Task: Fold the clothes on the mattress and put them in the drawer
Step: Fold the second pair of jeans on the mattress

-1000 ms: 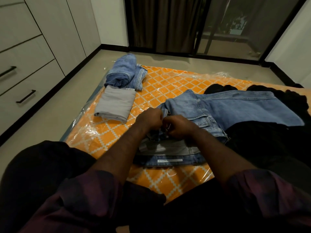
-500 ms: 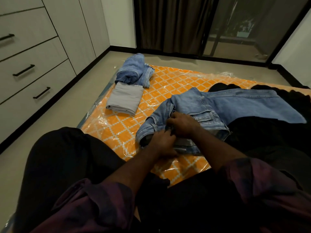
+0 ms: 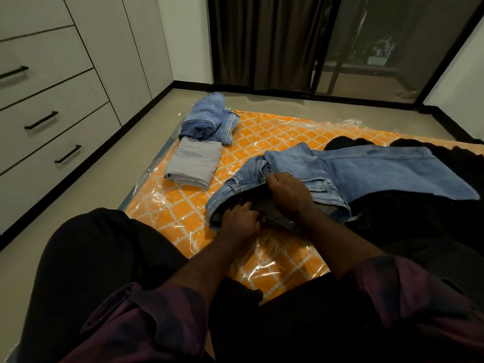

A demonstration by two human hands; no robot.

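Light blue jeans [image 3: 366, 171] lie across the orange patterned mattress [image 3: 264, 134], waist end towards me and legs stretching right. My left hand [image 3: 239, 218] grips the waistband at its near edge. Just right of it, my right hand [image 3: 289, 191] holds the waist fabric with curled fingers. Folded grey cloth [image 3: 193, 163] and folded blue denim [image 3: 207, 119] sit at the mattress's far left corner. Black clothes [image 3: 408, 221] lie heaped on the right, partly under the jeans.
White drawers with black handles [image 3: 42, 120] line the left wall, all closed. Beige floor [image 3: 91, 184] runs between them and the mattress. Dark curtains [image 3: 262, 40] and a glass door [image 3: 379, 48] stand at the back. My knee [image 3: 99, 247] is bent at the lower left.
My left hand has slid down from beside the right to the near edge of the waistband. The waist has bunched into a fold. The camera has turned left, showing more drawers.
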